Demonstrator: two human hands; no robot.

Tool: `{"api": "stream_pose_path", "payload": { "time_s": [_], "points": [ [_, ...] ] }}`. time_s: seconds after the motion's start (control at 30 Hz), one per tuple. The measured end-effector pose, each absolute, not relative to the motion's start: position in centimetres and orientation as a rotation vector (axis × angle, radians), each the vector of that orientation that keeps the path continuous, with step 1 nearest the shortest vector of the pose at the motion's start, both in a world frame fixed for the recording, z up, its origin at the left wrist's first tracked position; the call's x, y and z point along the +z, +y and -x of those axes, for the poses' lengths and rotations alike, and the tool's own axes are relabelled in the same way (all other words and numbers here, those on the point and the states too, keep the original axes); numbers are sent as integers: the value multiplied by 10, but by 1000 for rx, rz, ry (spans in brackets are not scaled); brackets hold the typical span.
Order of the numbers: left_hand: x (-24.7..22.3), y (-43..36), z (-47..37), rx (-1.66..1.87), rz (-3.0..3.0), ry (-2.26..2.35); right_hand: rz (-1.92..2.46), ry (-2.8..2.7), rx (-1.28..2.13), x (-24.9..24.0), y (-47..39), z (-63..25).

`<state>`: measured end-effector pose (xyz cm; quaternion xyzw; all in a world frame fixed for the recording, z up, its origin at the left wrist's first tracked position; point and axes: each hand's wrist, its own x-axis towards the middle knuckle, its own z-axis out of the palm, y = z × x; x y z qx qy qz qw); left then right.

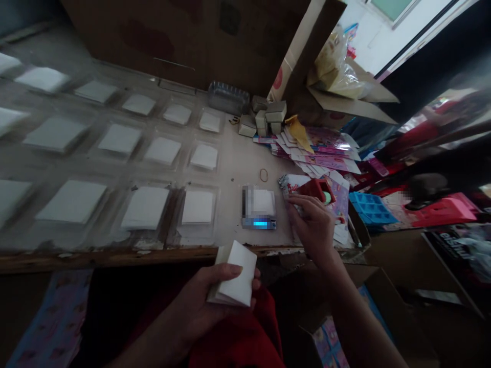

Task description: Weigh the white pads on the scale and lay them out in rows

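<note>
My left hand (pixel 226 286) grips a small stack of folded white paper (pixel 240 273) over my lap, the thumb pressed across its front. To the right of a small digital scale (pixel 248 222), my right hand (pixel 314 222) is closed in a pinch beside a printed wrapper and a red box (pixel 312 190). Whatever its fingertips hold, if anything, is too small to make out. On the scale lies a white paper stack (pixel 264 202), and its display glows blue. Rows of clear plastic trays (pixel 195 232), each with white paper (pixel 198 207) on it, spread to the left.
A rubber band (pixel 264 175) lies behind the scale. Small grey blocks (pixel 276 111), a clear plastic container (pixel 228 98) and printed cartons (pixel 326 148) sit farther back. A large cardboard box (pixel 184 36) borders the table's rear. A blue compartment tray (pixel 372 208) is at right.
</note>
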<state>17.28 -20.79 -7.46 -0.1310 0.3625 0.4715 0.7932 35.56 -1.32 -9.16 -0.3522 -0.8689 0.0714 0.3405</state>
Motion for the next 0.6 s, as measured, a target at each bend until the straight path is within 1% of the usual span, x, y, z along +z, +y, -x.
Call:
{"api": "stream_pose_path", "payload": {
  "time_s": [0.27, 0.6],
  "points": [
    [-58, -217, -166, 1007, 174, 806, 913, -2237, 247, -88, -17, -359],
    [-61, -220, -168, 1021, 147, 705, 945, -2320, 209, -89, -15, -351]
  ]
}}
